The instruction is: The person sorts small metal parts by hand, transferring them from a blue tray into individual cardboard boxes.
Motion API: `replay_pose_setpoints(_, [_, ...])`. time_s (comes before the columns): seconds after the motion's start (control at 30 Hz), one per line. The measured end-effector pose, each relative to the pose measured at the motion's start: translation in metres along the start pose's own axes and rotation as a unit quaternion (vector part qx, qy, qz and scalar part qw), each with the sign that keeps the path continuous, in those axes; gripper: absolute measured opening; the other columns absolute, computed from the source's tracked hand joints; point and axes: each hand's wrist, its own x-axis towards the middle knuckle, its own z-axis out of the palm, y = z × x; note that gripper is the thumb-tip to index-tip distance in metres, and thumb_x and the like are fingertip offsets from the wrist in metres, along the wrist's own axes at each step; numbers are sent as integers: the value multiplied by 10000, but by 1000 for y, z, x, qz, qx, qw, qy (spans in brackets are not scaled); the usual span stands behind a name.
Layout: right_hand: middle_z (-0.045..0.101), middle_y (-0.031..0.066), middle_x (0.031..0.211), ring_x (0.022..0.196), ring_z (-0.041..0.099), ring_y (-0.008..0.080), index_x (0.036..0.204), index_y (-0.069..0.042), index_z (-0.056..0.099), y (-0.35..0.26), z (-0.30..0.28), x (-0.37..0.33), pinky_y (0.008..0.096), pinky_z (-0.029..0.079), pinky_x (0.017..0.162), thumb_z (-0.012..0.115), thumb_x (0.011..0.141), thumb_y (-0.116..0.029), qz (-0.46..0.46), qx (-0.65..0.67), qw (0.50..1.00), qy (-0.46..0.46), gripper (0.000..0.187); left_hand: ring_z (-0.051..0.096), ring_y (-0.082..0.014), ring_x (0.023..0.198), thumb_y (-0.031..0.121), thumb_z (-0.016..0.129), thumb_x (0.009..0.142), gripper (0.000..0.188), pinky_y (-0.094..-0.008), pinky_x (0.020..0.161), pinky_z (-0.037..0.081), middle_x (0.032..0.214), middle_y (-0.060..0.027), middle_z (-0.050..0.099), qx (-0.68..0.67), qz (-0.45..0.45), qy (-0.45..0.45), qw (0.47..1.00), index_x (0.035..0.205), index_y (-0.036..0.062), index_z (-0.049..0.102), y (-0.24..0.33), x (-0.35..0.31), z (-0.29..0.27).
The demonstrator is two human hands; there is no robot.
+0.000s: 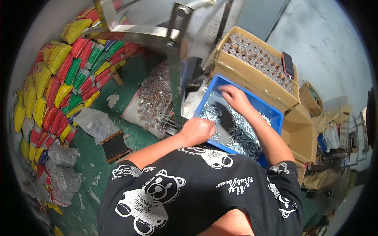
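Note:
A blue plastic tray [258,103] lies in front of me, holding many small silvery metal pins or screws [238,131], with a darker heap of them toward its near right corner. Over the tray's left edge, my left hand [199,131] is closed in a fist, and whatever it holds is hidden. My right hand [235,98] hovers above the far part of the tray with its fingers curled in. Anything between those fingers is too small or covered to make out.
Behind the tray stands a cardboard box [256,83] filled with brownish ringed cylinders [252,53]; a phone [288,65] rests at its right edge. Another open carton [299,131] is to the right. A metal machine frame [179,23] rises ahead, beside scattered small parts [155,98]. Colourful sacks [59,57] are piled left.

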Motion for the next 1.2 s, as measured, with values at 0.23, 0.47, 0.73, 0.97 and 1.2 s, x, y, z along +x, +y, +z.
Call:
replay_pose_setpoints(0.23, [579,180,1120,1095,534,384,1166,-94,620,48,-15,-175,455,472,935,768,747,-170,82,-248,950,-173,450,640,-372,639,241,594,852,260,-484,597,525,675,-155,643,64,-5,35,997,659,71,634,5,3,0])
replay_pose_setpoints(0.47, [611,180,1047,1033,586,396,1075,-63,621,69,-5,-169,447,503,881,698,773,-83,91,-219,953,-187,312,638,-369,668,253,600,868,254,-481,615,515,702,-150,647,111,-15,-11,994,697,69,640,15,10,-2])
replay_pose_setpoints(0.73, [646,210,797,817,653,367,877,-34,658,82,-16,-161,430,493,708,593,796,-36,204,-14,970,-131,104,633,-379,693,271,603,872,270,-486,630,506,713,-168,638,120,-38,-20,992,715,55,639,22,8,-2])
replay_pose_setpoints(0.97, [661,197,860,811,645,365,947,-42,682,79,-33,-154,434,495,737,620,829,-48,26,-45,996,-78,133,618,-381,653,233,615,862,257,-483,603,488,678,-170,615,107,-11,6,994,694,38,614,16,5,0])
replay_pose_setpoints(1.2, [542,58,845,649,474,106,1201,33,556,60,-40,-114,210,360,451,534,1021,-187,427,579,692,59,286,633,-373,618,244,584,847,264,-497,597,518,653,-153,636,83,-10,17,996,653,70,630,2,3,6])
